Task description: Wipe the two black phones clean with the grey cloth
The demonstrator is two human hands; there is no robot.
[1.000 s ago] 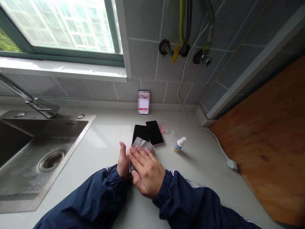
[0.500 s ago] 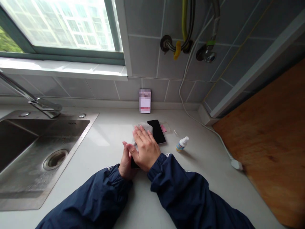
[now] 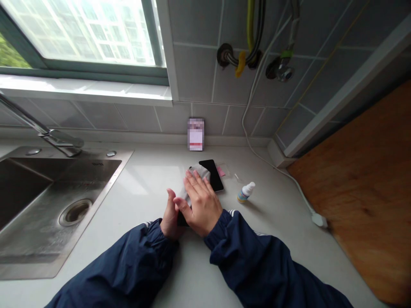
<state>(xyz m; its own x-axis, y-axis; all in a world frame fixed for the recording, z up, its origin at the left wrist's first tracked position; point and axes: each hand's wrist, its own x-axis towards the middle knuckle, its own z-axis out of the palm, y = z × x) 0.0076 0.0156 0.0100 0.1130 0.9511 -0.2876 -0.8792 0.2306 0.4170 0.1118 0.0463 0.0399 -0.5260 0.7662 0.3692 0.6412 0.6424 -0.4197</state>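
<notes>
My right hand (image 3: 201, 205) presses a grey cloth (image 3: 197, 176) flat over a black phone on the white counter. The near end of that black phone (image 3: 182, 220) shows below the cloth, beside my left hand (image 3: 170, 214), which grips it there. Just past the cloth, a second black phone (image 3: 213, 173) lies partly overlapped by it. To the right stand a small white-capped dropper bottle (image 3: 246, 192) and a clear film packet with a pink tab (image 3: 222, 170).
A blurred card (image 3: 195, 134) leans against the tile behind. A steel sink with its drain (image 3: 75, 212) and a faucet (image 3: 61, 143) are on the left. A white cable (image 3: 272, 164) runs to a wooden board (image 3: 353, 184) on the right.
My right hand and the cloth have slid toward the far end of the phone under them, now covering most of it. My left hand stays at the near end.
</notes>
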